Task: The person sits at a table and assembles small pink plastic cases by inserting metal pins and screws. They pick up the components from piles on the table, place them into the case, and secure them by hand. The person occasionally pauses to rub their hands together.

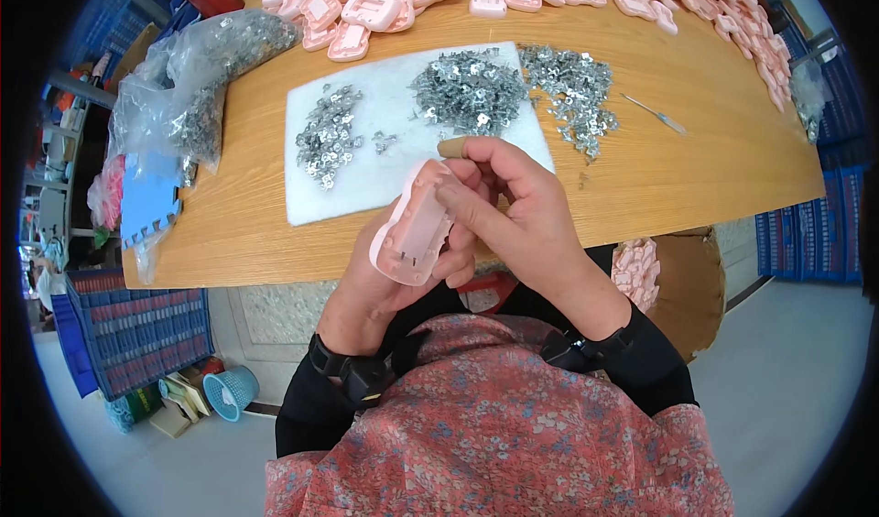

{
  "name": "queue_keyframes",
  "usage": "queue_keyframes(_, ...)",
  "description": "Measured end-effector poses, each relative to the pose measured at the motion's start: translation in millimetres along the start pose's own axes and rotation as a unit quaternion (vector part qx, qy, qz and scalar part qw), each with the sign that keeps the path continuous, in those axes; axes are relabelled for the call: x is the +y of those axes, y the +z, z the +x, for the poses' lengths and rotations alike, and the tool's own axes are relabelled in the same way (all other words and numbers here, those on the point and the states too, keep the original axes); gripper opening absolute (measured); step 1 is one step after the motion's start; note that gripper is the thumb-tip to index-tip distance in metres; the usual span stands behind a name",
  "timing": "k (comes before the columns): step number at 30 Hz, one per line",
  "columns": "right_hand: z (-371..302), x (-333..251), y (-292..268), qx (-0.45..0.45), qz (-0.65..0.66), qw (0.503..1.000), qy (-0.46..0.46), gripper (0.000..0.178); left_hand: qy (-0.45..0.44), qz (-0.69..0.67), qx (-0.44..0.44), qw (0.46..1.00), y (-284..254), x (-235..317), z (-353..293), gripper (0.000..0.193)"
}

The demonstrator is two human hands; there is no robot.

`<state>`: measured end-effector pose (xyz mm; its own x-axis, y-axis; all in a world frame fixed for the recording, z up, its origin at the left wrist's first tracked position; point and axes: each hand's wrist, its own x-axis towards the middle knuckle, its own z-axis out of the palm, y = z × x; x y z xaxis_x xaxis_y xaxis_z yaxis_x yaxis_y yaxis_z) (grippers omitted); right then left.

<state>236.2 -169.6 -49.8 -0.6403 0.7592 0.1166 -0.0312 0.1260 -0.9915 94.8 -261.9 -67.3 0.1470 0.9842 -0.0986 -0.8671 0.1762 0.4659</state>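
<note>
A pale pink plastic casing (423, 233), hollow side up, is tilted above the table's near edge. My left hand (359, 274) is closed around it from below and the left. At its upper end, my right hand (513, 196) presses its thumb onto the inside, and a tan finger cot covers one fingertip. Whether a small part sits under that thumb is hidden. Two small dark metal bits show in the casing's lower end. Beyond my hands, a white foam mat (389, 178) bears a large pile of small metal clips (469, 91) and a smaller pile (328, 137).
More metal clips (572, 91) lie on the wooden table (723, 160), near a thin screwdriver (655, 114). Many pink casings (371, 9) cover the far side. A clear bag of metal parts (188, 87) stands left. A carton with pink pieces (636, 274) is below, right.
</note>
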Motion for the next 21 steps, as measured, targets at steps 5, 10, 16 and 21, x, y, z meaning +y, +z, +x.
queue_keyframes(5, -9, -7, -13, 0.008, -0.091, 0.992, -0.088, 0.053, -0.015, 0.029, 0.012, 0.999, 13, -9, 9, 0.046)
queue_keyframes(10, -43, -27, -48, 0.041, -0.219, 0.964, -0.145, 0.068, 0.002, 0.279, 0.072, 0.958, 38, -16, 29, 0.037)
queue_keyframes(16, -125, -31, -82, 0.232, -0.109, 0.966, -0.004, 0.065, 0.16, 0.557, -0.034, 0.814, 74, -100, 80, 0.037)
queue_keyframes(21, -206, -6, -185, 0.316, -0.018, 0.946, 0.062, 0.054, 0.012, 0.676, -0.133, 0.725, 124, -99, 95, 0.045)
